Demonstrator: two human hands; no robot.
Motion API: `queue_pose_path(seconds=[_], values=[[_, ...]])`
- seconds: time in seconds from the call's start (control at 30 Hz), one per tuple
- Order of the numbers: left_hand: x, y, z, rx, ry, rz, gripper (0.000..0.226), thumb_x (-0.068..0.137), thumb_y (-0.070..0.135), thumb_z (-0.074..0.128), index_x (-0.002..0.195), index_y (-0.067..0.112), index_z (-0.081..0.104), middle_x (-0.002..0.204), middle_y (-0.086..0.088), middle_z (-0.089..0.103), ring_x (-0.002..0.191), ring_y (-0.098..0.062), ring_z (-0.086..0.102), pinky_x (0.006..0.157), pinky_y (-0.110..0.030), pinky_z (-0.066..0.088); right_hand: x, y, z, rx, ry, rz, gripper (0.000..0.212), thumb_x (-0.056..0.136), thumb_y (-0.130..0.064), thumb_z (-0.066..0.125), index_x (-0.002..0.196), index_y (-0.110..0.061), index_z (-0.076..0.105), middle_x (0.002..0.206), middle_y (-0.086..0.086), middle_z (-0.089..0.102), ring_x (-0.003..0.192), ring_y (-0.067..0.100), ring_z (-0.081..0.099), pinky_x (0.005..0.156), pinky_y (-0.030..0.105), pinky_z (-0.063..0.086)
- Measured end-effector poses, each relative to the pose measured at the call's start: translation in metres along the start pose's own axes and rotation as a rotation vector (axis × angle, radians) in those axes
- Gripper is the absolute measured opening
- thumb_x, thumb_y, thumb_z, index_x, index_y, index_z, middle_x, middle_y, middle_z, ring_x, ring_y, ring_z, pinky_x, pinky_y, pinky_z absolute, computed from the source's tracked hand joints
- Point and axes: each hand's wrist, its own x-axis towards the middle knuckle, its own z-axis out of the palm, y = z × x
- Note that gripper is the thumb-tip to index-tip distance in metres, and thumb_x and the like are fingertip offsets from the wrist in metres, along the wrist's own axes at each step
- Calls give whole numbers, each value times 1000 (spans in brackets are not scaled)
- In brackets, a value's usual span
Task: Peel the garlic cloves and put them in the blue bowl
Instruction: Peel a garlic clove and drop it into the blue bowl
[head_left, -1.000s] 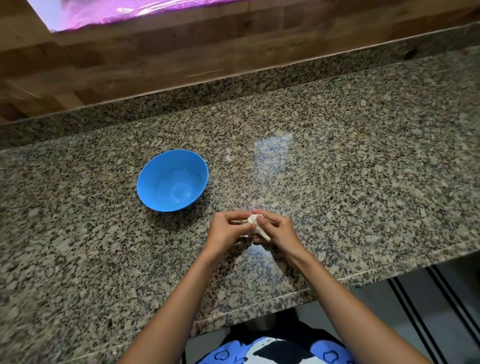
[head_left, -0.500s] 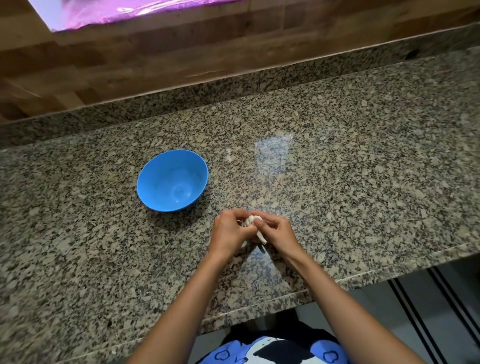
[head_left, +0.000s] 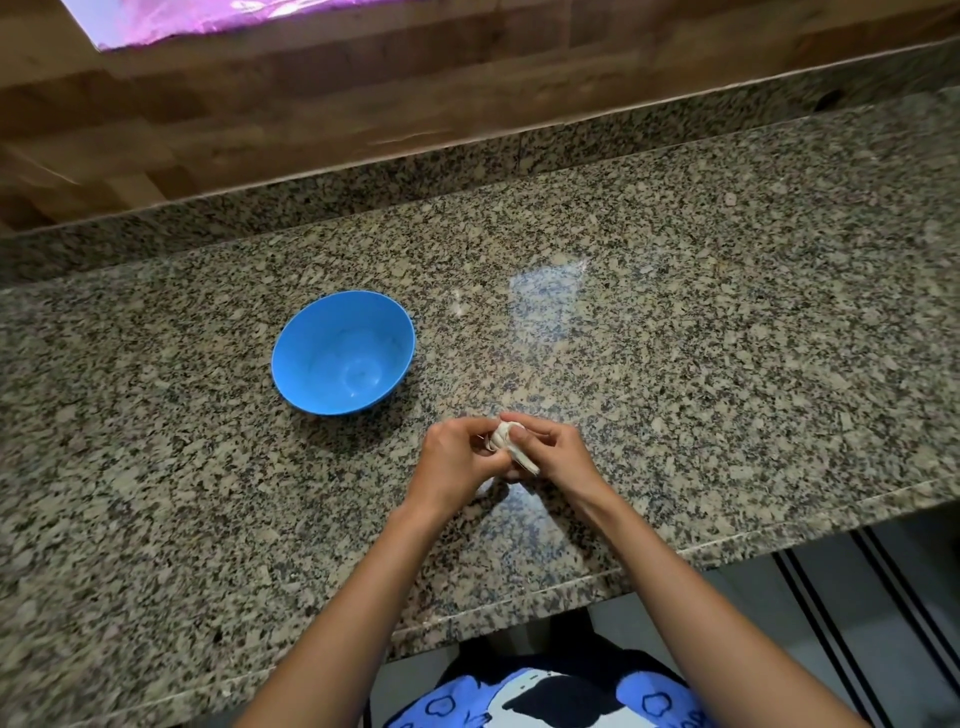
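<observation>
Near the front edge of the granite countertop (head_left: 675, 338), at mid-length: garlic (head_left: 506, 434) pinched between left hand (head_left: 457, 460) and right hand (head_left: 558, 454), fingers of both curled round it, papery skin trailing toward the right palm. Held just above the surface. Blue bowl (head_left: 311, 338) upright, to the left and slightly farther back, apart from the hands. Wood-panelled wall (head_left: 363, 104) behind the back edge.

A bright blue bowl (head_left: 344, 352) sits on a speckled granite surface (head_left: 675, 338) flecked in beige, grey and black. The garlic (head_left: 506, 435) is off-white with papery pale skin. Behind runs a brown wood-grain wall (head_left: 363, 93) under a strip of shiny pink-purple. Clothing (head_left: 545, 696) below is blue, white and black.
</observation>
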Motion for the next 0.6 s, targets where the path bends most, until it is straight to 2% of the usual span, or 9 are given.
queue_pose_path(seconds=[0.1, 0.2, 0.23, 0.37, 0.47, 0.53, 0.6], values=[[1, -2, 5, -28, 82, -64, 29, 71, 17, 76, 100, 16, 74, 73, 7, 72, 68, -7, 68, 63, -23, 57, -1, 1, 2, -12, 24, -15, 32, 89, -7, 57, 121, -1, 58, 94, 3, 67, 71, 3, 66, 60, 18, 55], [2, 1, 12, 54, 122, -72, 28, 73, 19, 72, 101, 16, 71, 80, 4, 71, 71, -9, 66, 63, -21, 56, 0, 4, 4, -58, 70, -45, 30, 88, -9, 60, 117, -4, 61, 108, 9, 67, 90, 10, 65, 78, 20, 54], [2, 3, 14, 86, 117, -65, 28, 74, 18, 71, 102, 15, 70, 83, 2, 71, 72, -9, 66, 63, -20, 56, 0, 4, 5, -66, 74, -44, 29, 88, -9, 60, 117, -5, 62, 109, 10, 67, 91, 11, 65, 79, 21, 54], [5, 4, 15, 123, 102, -59, 24, 80, 14, 70, 104, 10, 68, 81, 0, 70, 64, -9, 66, 54, -17, 55, -2, 4, 4, -67, 57, -47, 28, 88, -10, 59, 116, -6, 63, 104, 8, 68, 80, 3, 65, 71, 18, 54], [8, -2, 9, 59, 97, -110, 20, 80, 20, 71, 100, 15, 71, 79, 3, 71, 66, -8, 66, 57, -21, 56, -3, 2, 4, -37, 28, -29, 29, 90, -10, 58, 118, -4, 60, 94, 9, 69, 68, 8, 66, 59, 21, 55], [12, -8, 2, -83, 46, -174, 17, 78, 19, 72, 95, 16, 73, 77, 2, 72, 68, -10, 68, 60, -24, 56, -2, 0, 4, -13, 23, -2, 29, 91, -9, 56, 119, -5, 59, 87, 9, 68, 59, 7, 64, 52, 19, 53], [16, -13, -3, -296, -2, -234, 14, 79, 11, 69, 92, 10, 74, 81, -6, 74, 77, -20, 69, 71, -34, 57, -1, -1, 3, -3, 5, 21, 29, 92, -9, 55, 120, -5, 58, 84, 8, 67, 56, 5, 64, 51, 18, 52]])
